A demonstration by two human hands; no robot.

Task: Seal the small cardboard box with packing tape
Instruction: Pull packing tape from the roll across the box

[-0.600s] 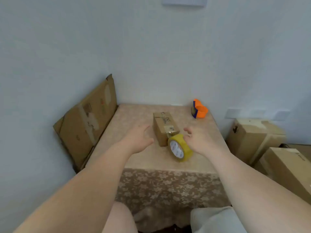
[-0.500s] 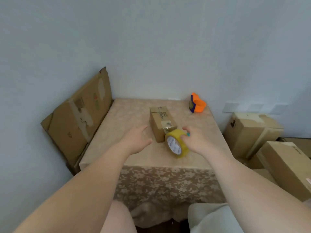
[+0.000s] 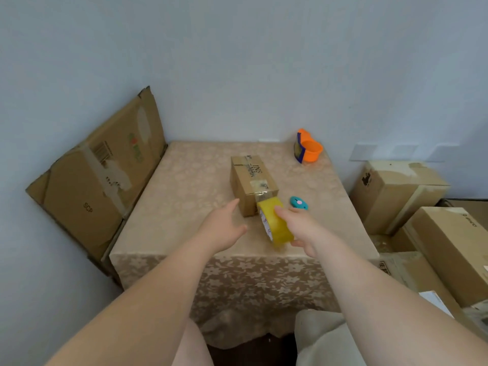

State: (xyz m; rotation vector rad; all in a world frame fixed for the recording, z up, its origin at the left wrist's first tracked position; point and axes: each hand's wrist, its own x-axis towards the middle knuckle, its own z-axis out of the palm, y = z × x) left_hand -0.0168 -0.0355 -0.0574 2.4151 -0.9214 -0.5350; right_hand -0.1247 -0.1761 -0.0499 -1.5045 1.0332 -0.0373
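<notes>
Yellow tape roll (image 3: 276, 225) clamped in right hand (image 3: 303, 228) grip, strip seemingly stuck to the near end of the small cardboard box (image 3: 250, 182) mid-bench (image 3: 184, 186). Left hand (image 3: 224, 228) open, fingers apart, just beside box. Teal cutter (image 3: 299, 202) lies right of the box.

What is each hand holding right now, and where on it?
Right hand grips the yellow tape roll across its outer rim. Left hand is open, holding nothing.
</notes>
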